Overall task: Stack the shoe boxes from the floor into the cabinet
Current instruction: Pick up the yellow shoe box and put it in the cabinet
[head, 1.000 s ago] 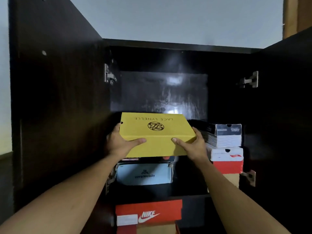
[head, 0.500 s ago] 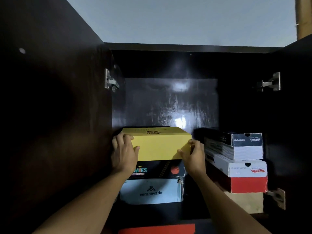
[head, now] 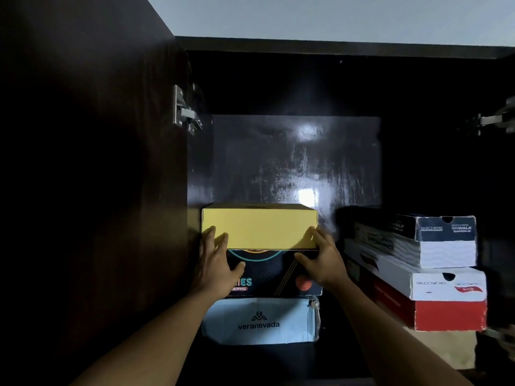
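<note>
A yellow shoe box rests inside the dark cabinet, on top of a black printed box that lies on a light blue "veranevada" box. My left hand lies flat against the yellow box's lower left front corner, fingers spread, thumb over the black box. At the lower right front corner my right hand touches the same way. Neither hand wraps around the box.
To the right stands a second stack: a navy-and-white Skechers box, a white Skechers box, a red box and a tan box. The open left door with its hinge flanks the opening. Dark space remains above both stacks.
The yellow box went from being carried in both hands to lying on the black box, pushed deeper in. My hands slid from its sides to its front lower corners.
</note>
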